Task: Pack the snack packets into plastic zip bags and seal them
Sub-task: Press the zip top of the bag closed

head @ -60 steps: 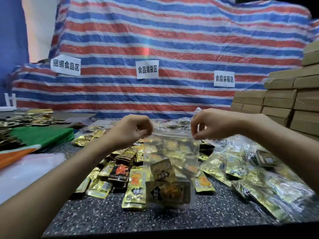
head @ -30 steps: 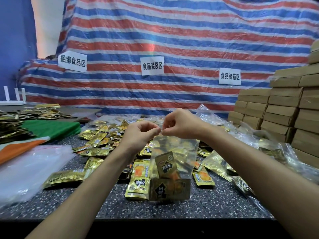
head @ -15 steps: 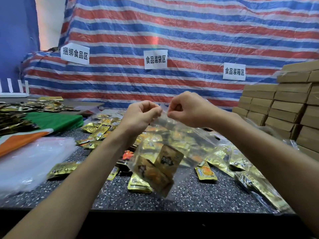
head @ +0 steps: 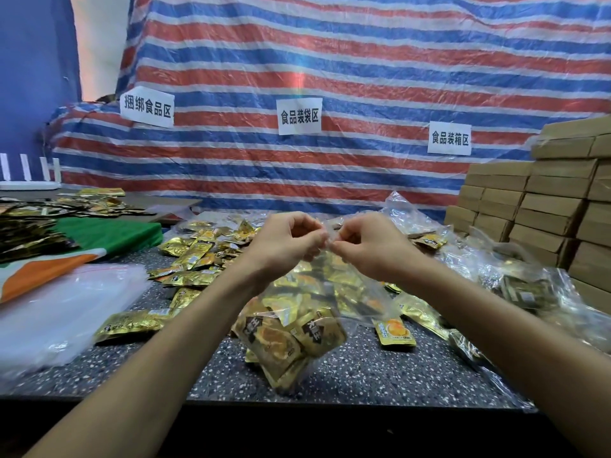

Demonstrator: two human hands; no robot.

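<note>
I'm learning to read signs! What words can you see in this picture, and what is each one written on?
"捆绑食品区": left paper sign on the striped tarp.
"食品装袋区": middle paper sign on the tarp.
"食品装箱区": right paper sign on the tarp.
Snack packets in the zip bag: black labels with characters, too blurred to read.
Loose packets on the table: print too small to read.

Loose packets [head: 195, 256] crowd centre, boxes [head: 545, 206] wall right

Reaches in from lower corners, left hand [head: 284, 241] and right hand [head: 372, 247] pinching zip bag [head: 317, 302] mid-frame, fingertips nearly touching.
</note>
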